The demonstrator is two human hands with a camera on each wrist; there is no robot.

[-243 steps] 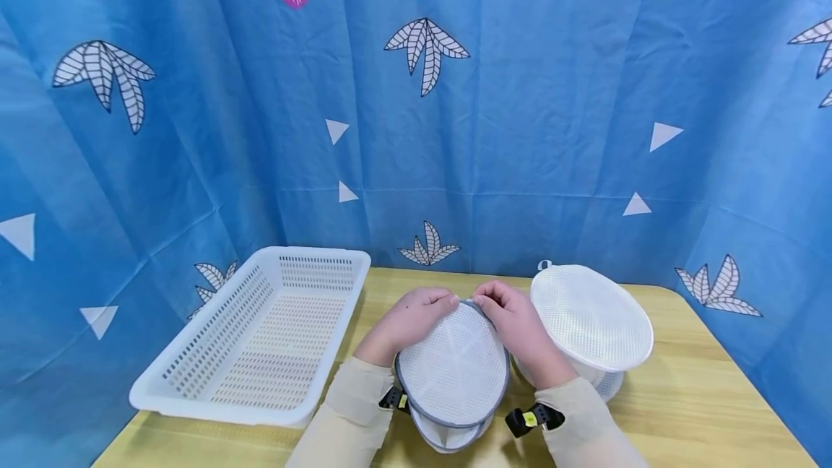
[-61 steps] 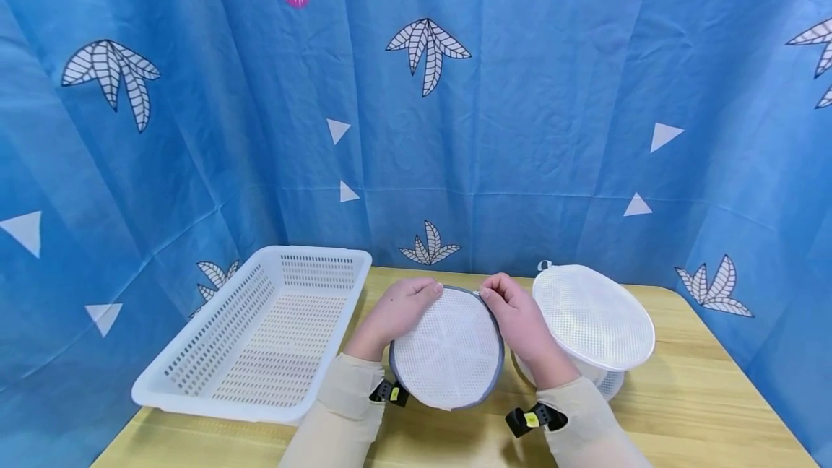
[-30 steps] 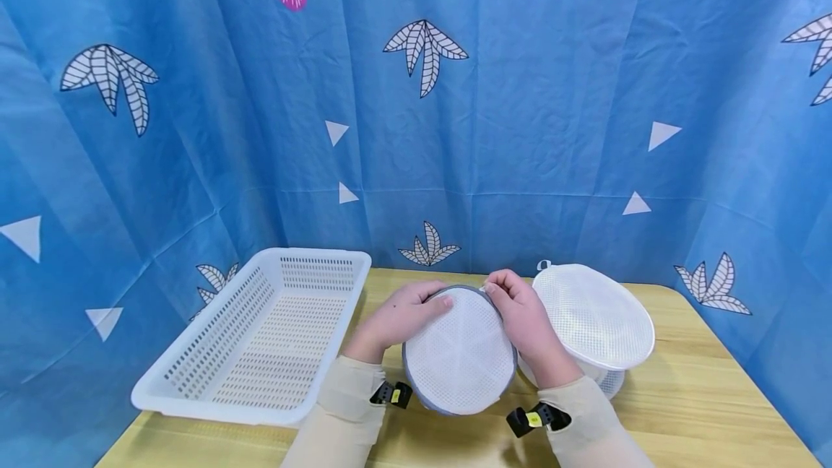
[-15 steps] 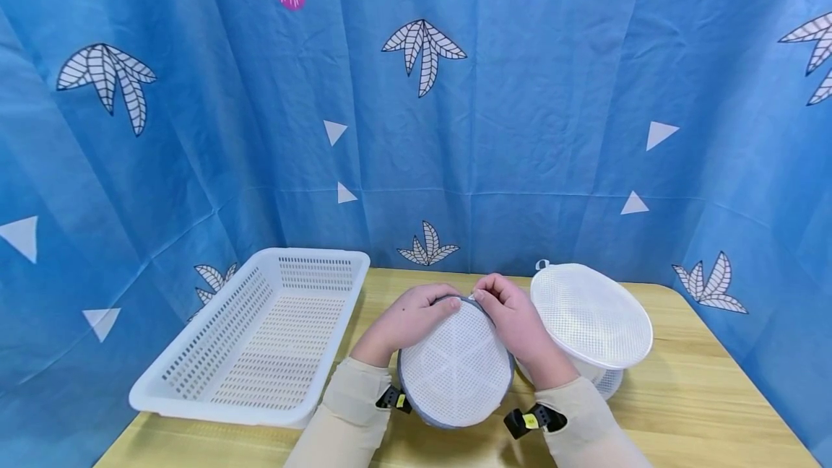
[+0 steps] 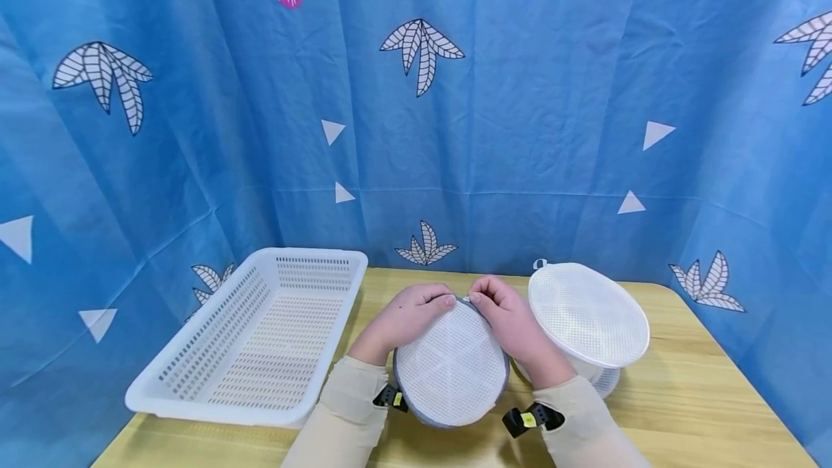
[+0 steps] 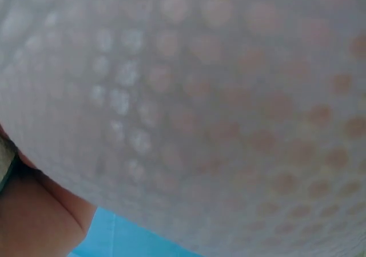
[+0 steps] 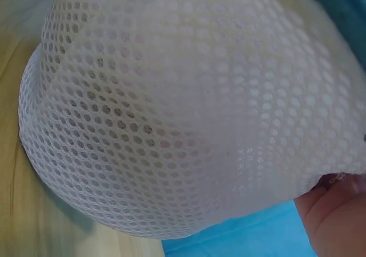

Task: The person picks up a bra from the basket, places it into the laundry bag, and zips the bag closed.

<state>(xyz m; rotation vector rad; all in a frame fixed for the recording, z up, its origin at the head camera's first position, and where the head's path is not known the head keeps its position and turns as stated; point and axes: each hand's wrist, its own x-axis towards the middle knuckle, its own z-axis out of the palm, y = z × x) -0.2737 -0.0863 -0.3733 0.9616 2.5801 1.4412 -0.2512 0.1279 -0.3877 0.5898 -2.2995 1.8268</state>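
Observation:
A round white mesh laundry bag [image 5: 453, 370] with grey edging is held up over the table, its flat face towards the head camera. My left hand [image 5: 416, 313] grips its upper left edge, thumb lying on the mesh. At the top right edge, my right hand [image 5: 503, 316] pinches the rim beside a small white piece, too small to identify surely. In both wrist views the bag's mesh [image 7: 148, 114] fills most of the picture and hides the fingertips. The mesh [image 6: 189, 125] is blurred in the left wrist view.
An empty white slotted plastic basket [image 5: 273, 352] stands on the left of the wooden table [image 5: 689, 396]. Right of my right hand sits another, larger white mesh laundry bag [image 5: 588, 316] with a small loop. A blue patterned curtain [image 5: 539, 128] encloses the back and sides.
Eight seconds ago the bag gaped, with a second grey rim showing below; now only one round face shows. Over the last second both hands and the bag have shifted slightly left and down.

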